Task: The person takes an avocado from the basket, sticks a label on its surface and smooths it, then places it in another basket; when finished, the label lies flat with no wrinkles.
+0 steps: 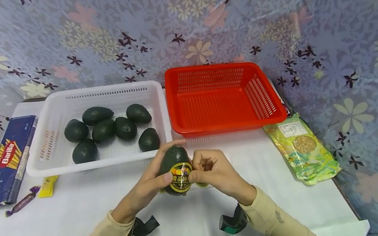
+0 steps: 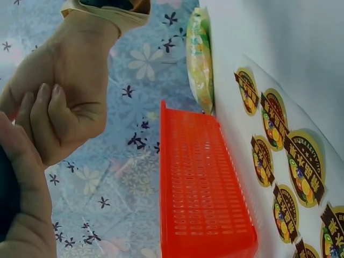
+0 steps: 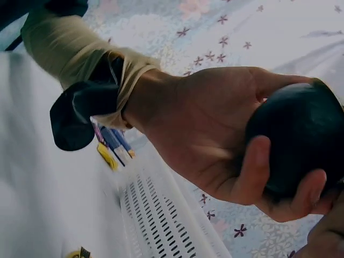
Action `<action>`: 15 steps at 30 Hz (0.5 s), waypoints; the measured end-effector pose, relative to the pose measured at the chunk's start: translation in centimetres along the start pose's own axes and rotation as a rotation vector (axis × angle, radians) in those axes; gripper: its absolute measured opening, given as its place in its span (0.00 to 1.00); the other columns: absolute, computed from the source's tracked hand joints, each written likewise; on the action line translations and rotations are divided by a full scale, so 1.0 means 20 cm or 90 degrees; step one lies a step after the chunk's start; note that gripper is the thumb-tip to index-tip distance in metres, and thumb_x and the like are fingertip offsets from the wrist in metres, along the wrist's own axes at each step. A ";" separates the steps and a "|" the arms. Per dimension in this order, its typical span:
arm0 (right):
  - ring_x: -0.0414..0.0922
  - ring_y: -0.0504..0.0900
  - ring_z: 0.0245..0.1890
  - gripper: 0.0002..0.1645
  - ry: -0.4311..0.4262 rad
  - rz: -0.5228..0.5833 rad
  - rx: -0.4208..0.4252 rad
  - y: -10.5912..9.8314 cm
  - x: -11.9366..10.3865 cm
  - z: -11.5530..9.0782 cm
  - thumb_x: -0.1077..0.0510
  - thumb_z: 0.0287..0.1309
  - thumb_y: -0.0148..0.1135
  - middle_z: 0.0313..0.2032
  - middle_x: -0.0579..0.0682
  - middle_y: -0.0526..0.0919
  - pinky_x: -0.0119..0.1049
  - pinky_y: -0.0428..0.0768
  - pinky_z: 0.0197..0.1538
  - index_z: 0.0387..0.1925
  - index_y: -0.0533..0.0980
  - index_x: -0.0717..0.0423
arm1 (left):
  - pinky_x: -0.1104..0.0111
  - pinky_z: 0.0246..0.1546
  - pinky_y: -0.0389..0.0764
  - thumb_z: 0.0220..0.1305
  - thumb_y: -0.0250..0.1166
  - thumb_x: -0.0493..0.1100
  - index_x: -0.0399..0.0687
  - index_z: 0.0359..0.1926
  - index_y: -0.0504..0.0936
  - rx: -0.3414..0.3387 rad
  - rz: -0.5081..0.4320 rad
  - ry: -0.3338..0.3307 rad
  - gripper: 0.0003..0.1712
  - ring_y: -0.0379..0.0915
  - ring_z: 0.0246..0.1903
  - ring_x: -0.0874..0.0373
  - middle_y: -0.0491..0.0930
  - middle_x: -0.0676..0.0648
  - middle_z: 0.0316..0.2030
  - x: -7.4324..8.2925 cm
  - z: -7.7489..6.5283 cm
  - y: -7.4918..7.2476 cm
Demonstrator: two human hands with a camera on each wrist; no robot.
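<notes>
My left hand [image 1: 144, 186] holds a dark green avocado [image 1: 173, 156], fingers behind it and thumb in front. A round black-and-gold fruit sticker [image 1: 181, 176] lies on the avocado's near face. The right hand [image 1: 221, 172] is at the avocado's right side, fingers curled, with thumb and forefinger at the sticker's right edge. In the right wrist view, the left hand's fingers wrap round the avocado [image 3: 295, 134]. Under the hands, a white sheet [image 2: 294, 114] carries several similar stickers; in the head view the hands and avocado hide most of it.
A white basket [image 1: 104, 162] with several avocados stands at the back left. Beside it is a red basket [image 1: 226, 128]. A blue spaghetti box [image 1: 5, 168], a purple-wrapped candy [image 1: 23, 201] and a small yellow packet [image 1: 48, 187] lie left; a green-yellow bag [image 1: 306, 154] lies right.
</notes>
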State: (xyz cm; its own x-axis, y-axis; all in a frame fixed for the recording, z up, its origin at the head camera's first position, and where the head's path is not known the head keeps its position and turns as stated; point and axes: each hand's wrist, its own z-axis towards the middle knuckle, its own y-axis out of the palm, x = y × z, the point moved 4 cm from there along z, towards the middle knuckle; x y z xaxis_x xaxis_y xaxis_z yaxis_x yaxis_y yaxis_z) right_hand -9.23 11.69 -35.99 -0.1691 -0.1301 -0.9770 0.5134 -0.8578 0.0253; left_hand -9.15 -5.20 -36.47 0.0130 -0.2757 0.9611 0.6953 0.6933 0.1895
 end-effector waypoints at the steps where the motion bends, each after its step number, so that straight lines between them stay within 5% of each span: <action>1: 0.38 0.60 0.18 0.24 0.001 0.017 -0.012 0.00 0.01 -0.01 0.60 0.59 0.70 0.17 0.46 0.63 0.31 0.58 0.19 0.20 0.62 0.57 | 0.57 0.48 0.84 0.70 0.50 0.48 0.54 0.77 0.51 -0.008 -0.009 -0.004 0.37 0.74 0.52 0.53 0.67 0.37 0.57 0.00 0.00 0.00; 8: 0.40 0.59 0.12 0.23 -0.017 0.077 -0.085 0.02 0.01 -0.01 0.58 0.64 0.66 0.14 0.51 0.62 0.31 0.57 0.16 0.20 0.63 0.58 | 0.54 0.35 0.86 0.70 0.49 0.50 0.57 0.77 0.50 -0.069 -0.082 -0.015 0.37 0.80 0.46 0.51 0.70 0.41 0.54 0.02 -0.02 0.02; 15: 0.43 0.62 0.10 0.21 -0.032 0.090 -0.099 0.02 -0.01 0.00 0.62 0.67 0.61 0.13 0.54 0.63 0.30 0.62 0.15 0.20 0.64 0.59 | 0.56 0.36 0.85 0.70 0.49 0.54 0.58 0.77 0.48 -0.102 -0.127 -0.024 0.38 0.81 0.45 0.51 0.72 0.44 0.52 0.03 0.00 0.04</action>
State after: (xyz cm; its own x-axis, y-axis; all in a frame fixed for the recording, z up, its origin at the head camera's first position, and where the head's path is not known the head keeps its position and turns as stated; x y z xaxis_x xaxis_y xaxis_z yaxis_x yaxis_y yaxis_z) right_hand -9.00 11.44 -35.73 -0.1258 -0.2710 -0.9543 0.6574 -0.7432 0.1244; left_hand -8.64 -4.87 -35.79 -0.1609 -0.3690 0.9154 0.7867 0.5121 0.3447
